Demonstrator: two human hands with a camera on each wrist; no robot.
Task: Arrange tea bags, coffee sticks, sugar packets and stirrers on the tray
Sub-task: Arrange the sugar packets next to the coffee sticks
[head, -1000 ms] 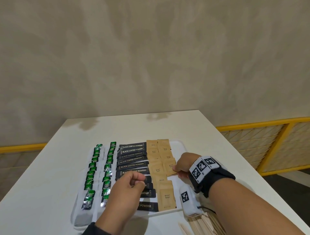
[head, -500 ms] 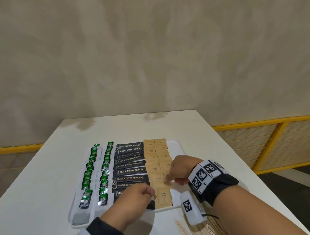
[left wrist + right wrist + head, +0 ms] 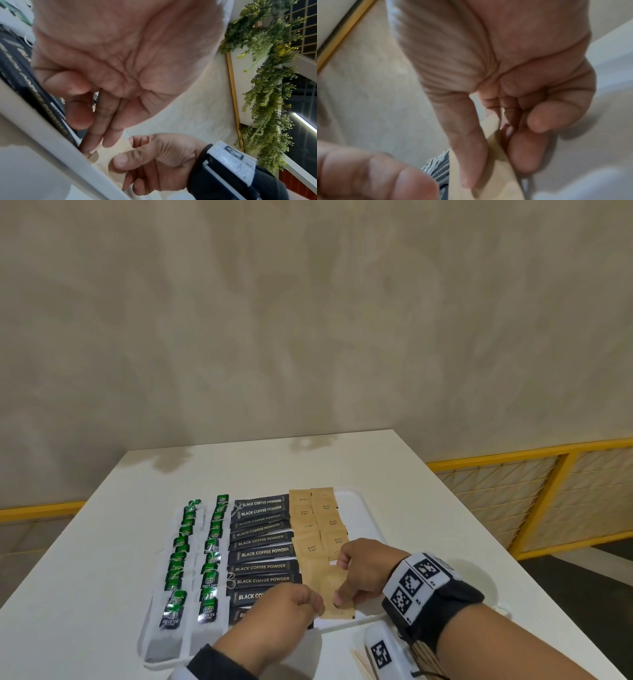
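A white tray holds two columns of green tea bags, a column of black coffee sticks and two columns of brown sugar packets. My right hand pinches the nearest sugar packet at the tray's front, thumb on top and fingers curled at its right edge. In the right wrist view the right hand holds the sugar packet the same way. My left hand touches that packet's left edge. In the left wrist view the left hand lays two straight fingers on the sugar packet.
Wooden stirrers lie on the white table right of the tray's front corner, partly hidden by my right wrist's camera. A beige wall stands behind the table and a yellow railing runs to the right.
My right hand slid along the sugar column from its middle to the front packet. My left hand dropped from above the coffee sticks and moved right to that packet's edge.
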